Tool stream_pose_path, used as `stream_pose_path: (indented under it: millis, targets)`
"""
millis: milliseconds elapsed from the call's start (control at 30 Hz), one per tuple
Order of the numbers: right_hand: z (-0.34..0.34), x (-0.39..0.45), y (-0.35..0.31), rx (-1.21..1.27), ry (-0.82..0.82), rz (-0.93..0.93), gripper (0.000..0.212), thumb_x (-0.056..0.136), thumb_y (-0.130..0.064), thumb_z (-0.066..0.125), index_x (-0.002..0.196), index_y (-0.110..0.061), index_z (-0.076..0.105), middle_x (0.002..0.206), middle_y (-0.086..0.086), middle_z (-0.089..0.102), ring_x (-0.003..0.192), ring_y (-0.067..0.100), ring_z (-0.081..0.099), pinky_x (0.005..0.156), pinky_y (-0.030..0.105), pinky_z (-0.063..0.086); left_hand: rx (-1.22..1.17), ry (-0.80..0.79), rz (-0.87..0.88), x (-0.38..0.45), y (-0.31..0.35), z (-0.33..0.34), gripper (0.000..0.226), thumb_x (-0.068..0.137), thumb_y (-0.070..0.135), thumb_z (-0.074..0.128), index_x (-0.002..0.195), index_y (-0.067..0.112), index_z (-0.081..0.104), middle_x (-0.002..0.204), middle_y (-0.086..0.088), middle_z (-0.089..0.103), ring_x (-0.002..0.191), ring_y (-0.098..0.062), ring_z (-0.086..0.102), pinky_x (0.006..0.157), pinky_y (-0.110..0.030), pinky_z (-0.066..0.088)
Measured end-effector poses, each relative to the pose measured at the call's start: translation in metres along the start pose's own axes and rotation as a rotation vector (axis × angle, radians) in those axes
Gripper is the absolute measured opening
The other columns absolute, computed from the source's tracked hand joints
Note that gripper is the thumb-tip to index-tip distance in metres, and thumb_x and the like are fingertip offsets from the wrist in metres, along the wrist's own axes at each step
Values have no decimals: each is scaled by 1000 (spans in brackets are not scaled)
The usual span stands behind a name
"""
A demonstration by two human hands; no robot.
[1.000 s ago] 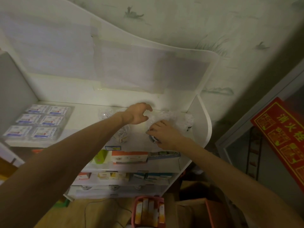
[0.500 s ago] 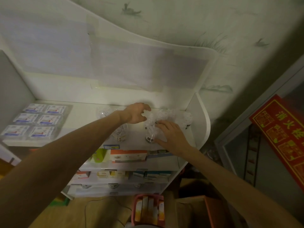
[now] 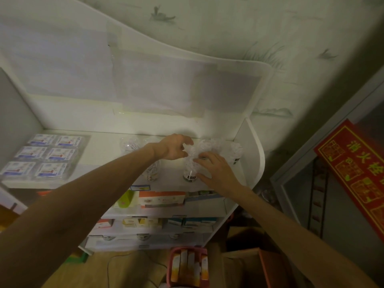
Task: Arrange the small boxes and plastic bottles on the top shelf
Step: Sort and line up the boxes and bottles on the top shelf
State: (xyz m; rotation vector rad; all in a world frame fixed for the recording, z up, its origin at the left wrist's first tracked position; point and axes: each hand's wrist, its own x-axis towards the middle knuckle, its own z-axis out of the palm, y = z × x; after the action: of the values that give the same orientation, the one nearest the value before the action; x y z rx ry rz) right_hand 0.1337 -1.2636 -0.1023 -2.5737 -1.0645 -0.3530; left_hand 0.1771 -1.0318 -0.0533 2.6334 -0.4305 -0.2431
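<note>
The white top shelf (image 3: 104,154) holds several small blue-and-white boxes (image 3: 43,156) in rows at its left. Clear plastic bottles with white crinkled tops stand at its right. My right hand (image 3: 216,169) rests against the side of one bottle (image 3: 190,169) near the shelf's front edge, fingers spread on its top. My left hand (image 3: 175,146) curls its fingers around the top of the same bottle from the left. More bottles stand behind (image 3: 209,145), at the far right (image 3: 236,151), and at the left (image 3: 128,145). Another bottle (image 3: 152,171) shows partly below my left forearm.
The shelf's right side panel (image 3: 252,154) stands close to the bottles. Lower shelves carry orange, green and blue boxes (image 3: 162,199). A pink basket (image 3: 188,267) of boxes and a cardboard carton (image 3: 243,267) sit on the floor. A red sign (image 3: 353,167) hangs at the right.
My right hand has slid from covering the front bottle's base up along its right side toward the top. My left hand stays curled at the bottle tops, barely moved.
</note>
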Motion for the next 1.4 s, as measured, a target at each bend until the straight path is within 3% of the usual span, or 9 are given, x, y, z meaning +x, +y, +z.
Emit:
stream_pose_path:
  millis: [167,300,367,500,867,1167,1300,1400]
  targets:
    - [-5,-1,-3,33,43,25,55,83,-35,68,134,-16,56,134,3,53,126,22,48,106,35,38,5,-6,6,-3,0,0,50,91,26,67,138,21,52,140,2,53,112,-17,61,91,-28,50]
    - [-20,-6,9,46,105,126,58,75,-18,70,132,-14,56,136,4,52,129,22,46,112,41,36,36,29,22,-3,2,-1,45,93,41,61,135,25,54,144,1,47,118,-18,55,92,-26,44]
    - [-28,-9,17,21,104,217,62,75,-17,73,133,-15,55,138,5,52,130,23,45,112,45,38,53,19,44,-3,6,-2,52,92,51,59,137,25,52,147,2,44,122,-20,52,98,-30,43]
    - [-40,-15,30,-55,36,358,62,80,-29,73,137,-17,53,140,2,51,131,21,44,114,37,32,92,-30,57,-4,14,-1,68,88,63,58,142,25,46,151,6,38,121,-20,52,97,-29,41]
    - [-40,-13,42,-171,-73,389,60,87,-47,67,138,-20,52,142,0,51,132,22,41,112,35,30,146,-101,34,-6,18,7,77,86,65,59,149,26,37,153,5,37,132,-22,44,107,-37,38]
    - [-39,-9,46,-144,-52,408,47,88,-43,67,130,-24,56,134,-3,56,127,19,44,107,34,33,139,-90,36,-11,19,9,75,89,62,57,150,24,36,155,4,34,134,-22,43,108,-37,37]
    - [-46,-8,40,8,-87,401,55,87,-37,71,137,-24,50,140,-4,51,128,17,45,109,34,34,138,-119,21,-9,20,9,75,89,61,57,150,24,35,155,5,34,133,-22,44,107,-36,38]
    - [-49,-11,30,163,-130,357,61,87,-29,72,141,-26,45,145,-5,46,131,14,40,106,24,31,121,-128,-1,-8,21,9,75,89,60,59,150,24,35,154,4,35,132,-22,45,105,-34,37]
